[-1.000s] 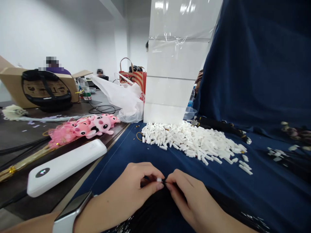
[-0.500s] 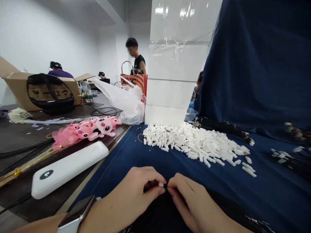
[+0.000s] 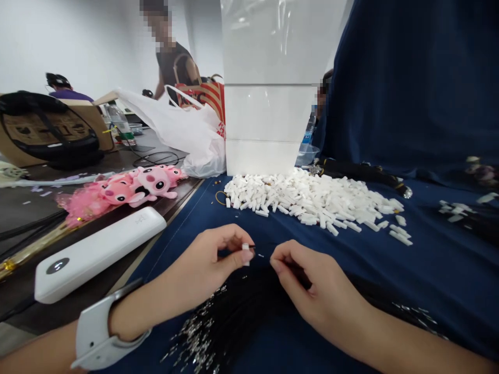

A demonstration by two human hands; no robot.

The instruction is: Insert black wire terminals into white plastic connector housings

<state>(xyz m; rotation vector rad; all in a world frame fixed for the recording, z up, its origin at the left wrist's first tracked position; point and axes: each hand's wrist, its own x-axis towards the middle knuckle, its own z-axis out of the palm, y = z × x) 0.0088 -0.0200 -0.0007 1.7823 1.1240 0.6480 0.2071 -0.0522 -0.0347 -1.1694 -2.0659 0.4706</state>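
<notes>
Thumb and forefinger of my left hand (image 3: 206,265) pinch a small white piece (image 3: 245,248), from which a short dark tip points right. Across a narrow gap is my right hand (image 3: 315,283), closed in a pinch; whatever it may hold is too small or hidden. Below the hands a bundle of thin black cords with silvery ends (image 3: 198,327) lies on the dark blue cloth (image 3: 175,265). Beyond them spreads a heap of small white pieces (image 3: 312,200), much like the pinched one.
At left lie a white power bank (image 3: 101,254) and pink plush toys (image 3: 156,183). Behind the heap rises a tall white panelled block (image 3: 265,114), beside a white plastic bag (image 3: 195,140). A person (image 3: 177,62) stands at the back. A cardboard box (image 3: 83,109) is far left.
My hands have drawn apart and sit higher in view, exposing the black cords. The white piece stays in my left fingers. The camera has tilted down, and the person behind appears nearer and farther left.
</notes>
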